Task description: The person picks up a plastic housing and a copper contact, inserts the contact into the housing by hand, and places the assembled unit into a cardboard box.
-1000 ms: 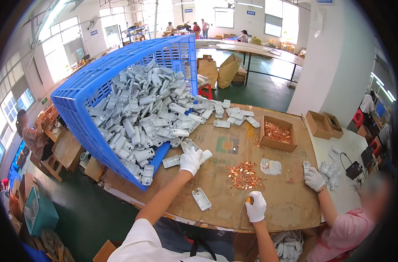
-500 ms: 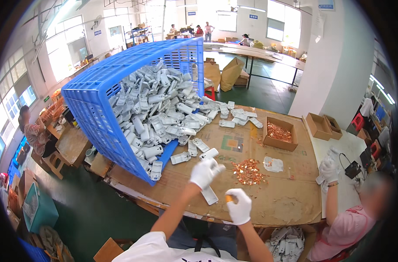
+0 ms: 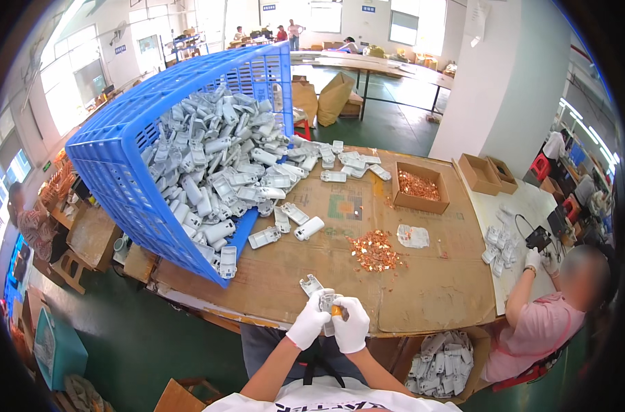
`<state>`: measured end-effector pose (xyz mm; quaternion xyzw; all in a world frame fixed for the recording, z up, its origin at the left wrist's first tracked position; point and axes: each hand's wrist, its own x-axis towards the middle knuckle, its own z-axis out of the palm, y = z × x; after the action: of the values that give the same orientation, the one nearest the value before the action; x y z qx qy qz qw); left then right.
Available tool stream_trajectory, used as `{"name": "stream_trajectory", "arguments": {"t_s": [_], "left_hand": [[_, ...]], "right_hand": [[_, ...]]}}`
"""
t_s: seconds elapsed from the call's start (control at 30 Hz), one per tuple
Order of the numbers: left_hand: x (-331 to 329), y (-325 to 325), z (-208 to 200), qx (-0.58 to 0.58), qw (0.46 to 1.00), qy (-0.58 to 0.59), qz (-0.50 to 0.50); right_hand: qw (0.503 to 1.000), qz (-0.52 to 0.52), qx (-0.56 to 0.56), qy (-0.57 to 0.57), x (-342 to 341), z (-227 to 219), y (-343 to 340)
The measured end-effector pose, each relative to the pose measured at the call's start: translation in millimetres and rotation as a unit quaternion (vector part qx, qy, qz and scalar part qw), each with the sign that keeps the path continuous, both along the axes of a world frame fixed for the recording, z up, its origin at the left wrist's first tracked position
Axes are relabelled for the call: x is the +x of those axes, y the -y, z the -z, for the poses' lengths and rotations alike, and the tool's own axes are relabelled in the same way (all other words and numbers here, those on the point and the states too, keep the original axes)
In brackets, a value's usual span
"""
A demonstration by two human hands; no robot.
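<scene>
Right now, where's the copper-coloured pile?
In the head view, the copper-coloured pile lies right of centre on the table, left of the clear plastic.

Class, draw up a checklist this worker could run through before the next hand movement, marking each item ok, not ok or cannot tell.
1. Grey shell gripped: ok, the left hand holds it.
2. Orange item in grip: ok, the right hand has it at the shell.
3. Orange item identified: cannot tell, the hand covers part of it.
4. Space beyond the left hand free of loose parts: not ok, a loose shell lies there.
5. Copper-coloured pieces uncovered on the table: ok, heaped in plain view.
</scene>
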<state>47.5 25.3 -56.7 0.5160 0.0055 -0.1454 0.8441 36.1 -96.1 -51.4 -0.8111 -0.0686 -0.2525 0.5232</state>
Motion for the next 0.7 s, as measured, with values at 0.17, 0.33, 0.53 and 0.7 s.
{"name": "stream_trajectory", "arguments": {"t_s": [0.17, 0.33, 0.53, 0.7], "left_hand": [[-11, 11, -10, 0.399, 0.907, 0.129, -0.042], [-12, 12, -12, 0.422, 0.891, 0.151, -0.072], [-13, 12, -15, 0.466, 0.852, 0.216, -0.103], [-18, 10, -21, 0.597, 0.772, 0.211, 0.045]], "right_hand": [[0.997, -0.048, -0.046, -0.028, 0, 2, 14], [0.993, -0.065, -0.098, -0.011, 0, 2, 19], [0.991, -0.019, 0.029, -0.129, 6, -19, 21], [0.920, -0.205, -0.026, -0.333, 8, -8, 45]]}}
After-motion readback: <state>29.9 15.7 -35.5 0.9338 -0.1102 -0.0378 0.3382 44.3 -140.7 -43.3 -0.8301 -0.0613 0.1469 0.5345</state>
